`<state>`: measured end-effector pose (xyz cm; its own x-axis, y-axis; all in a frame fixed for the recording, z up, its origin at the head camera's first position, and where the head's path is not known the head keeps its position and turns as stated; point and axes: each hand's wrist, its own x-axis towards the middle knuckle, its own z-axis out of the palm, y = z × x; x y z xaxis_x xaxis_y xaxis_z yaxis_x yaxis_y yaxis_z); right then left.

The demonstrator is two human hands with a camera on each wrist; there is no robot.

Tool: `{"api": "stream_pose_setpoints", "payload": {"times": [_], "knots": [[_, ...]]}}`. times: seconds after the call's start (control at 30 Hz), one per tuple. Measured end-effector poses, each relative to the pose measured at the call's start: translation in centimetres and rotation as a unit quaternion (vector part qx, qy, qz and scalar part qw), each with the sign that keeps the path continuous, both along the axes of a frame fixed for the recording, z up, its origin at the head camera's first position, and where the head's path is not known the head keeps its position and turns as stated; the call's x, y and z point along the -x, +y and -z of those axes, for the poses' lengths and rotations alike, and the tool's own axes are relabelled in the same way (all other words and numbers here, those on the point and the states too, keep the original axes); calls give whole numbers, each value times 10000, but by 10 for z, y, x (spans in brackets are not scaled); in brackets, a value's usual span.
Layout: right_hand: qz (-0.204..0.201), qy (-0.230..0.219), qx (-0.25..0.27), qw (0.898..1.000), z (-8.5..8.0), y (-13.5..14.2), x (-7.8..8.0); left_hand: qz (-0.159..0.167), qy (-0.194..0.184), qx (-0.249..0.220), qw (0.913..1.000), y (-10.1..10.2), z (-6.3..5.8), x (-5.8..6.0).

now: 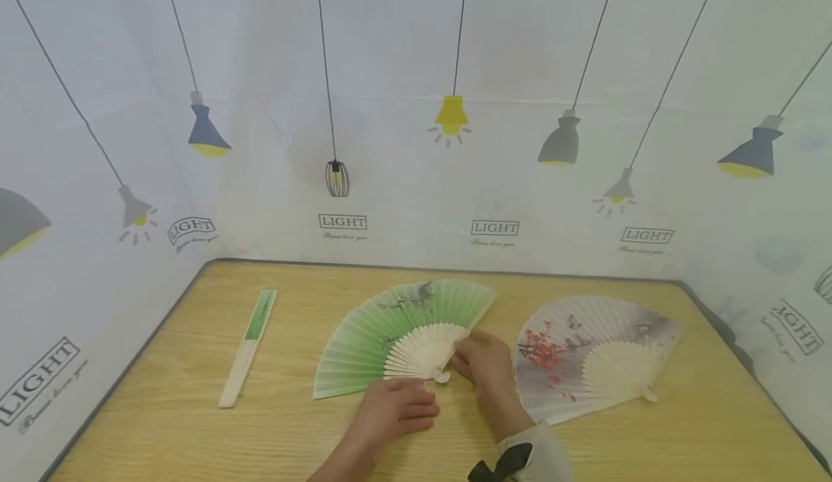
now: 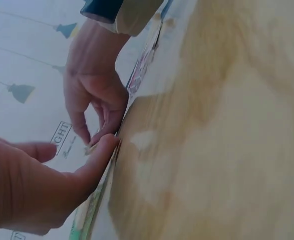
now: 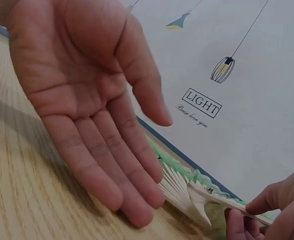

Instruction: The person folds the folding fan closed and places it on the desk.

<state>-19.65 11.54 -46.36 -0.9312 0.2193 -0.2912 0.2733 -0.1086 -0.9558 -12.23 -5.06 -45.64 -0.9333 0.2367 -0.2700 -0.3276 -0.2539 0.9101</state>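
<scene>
A green folding fan (image 1: 364, 345) lies spread on the table, its pale ribs (image 1: 416, 352) meeting at a pivot near both hands. My right hand (image 1: 486, 366) pinches the fan's right end rib between thumb and fingers, as the right wrist view also shows at its lower corner. The left hand (image 1: 396, 410) is at the fan's near edge with straight fingers (image 3: 131, 175) and the thumb held apart; whether it touches the fan cannot be told. In the left wrist view the fan is seen almost edge-on, with the right hand (image 2: 96, 95) beyond the left one (image 2: 41, 185).
A grey folding fan (image 1: 546, 388) with red blossoms lies spread to the right, close beside the right forearm. On the left is a folded fan (image 1: 243, 366) with a green end. Walls printed with lamps (image 1: 416, 243) enclose the wooden table (image 1: 175, 424) at the back and sides.
</scene>
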Motion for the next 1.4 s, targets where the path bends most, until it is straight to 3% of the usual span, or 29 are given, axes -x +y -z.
{"api": "stream_pose_setpoints", "payload": {"times": [0.27,0.4,0.5,0.6,0.77,0.87,1.03,1.4], "knots": [[88,-51,189,9998,-7,2,2,-686,-358,-1116,9907,16,7,-3],[125,76,438,9989,-11,3,0,-1302,-448,-1362,9811,17,3,1],[119,181,552,9982,-14,3,-3,-1979,-578,-1600,9653,14,-1,6],[106,259,652,9975,-15,2,-5,-2573,-688,-1951,9439,10,-1,12],[94,291,761,9966,-14,-1,-7,-3238,-685,-2333,9143,7,-2,21],[153,332,816,9960,-13,-3,-10,-3548,-666,-2343,9026,5,-5,25],[301,406,910,9946,-12,-10,-13,-3739,-640,-2238,8978,1,-7,31],[293,523,1451,9876,-10,-27,-20,-3959,-247,-2225,8906,-12,2,43]]}}
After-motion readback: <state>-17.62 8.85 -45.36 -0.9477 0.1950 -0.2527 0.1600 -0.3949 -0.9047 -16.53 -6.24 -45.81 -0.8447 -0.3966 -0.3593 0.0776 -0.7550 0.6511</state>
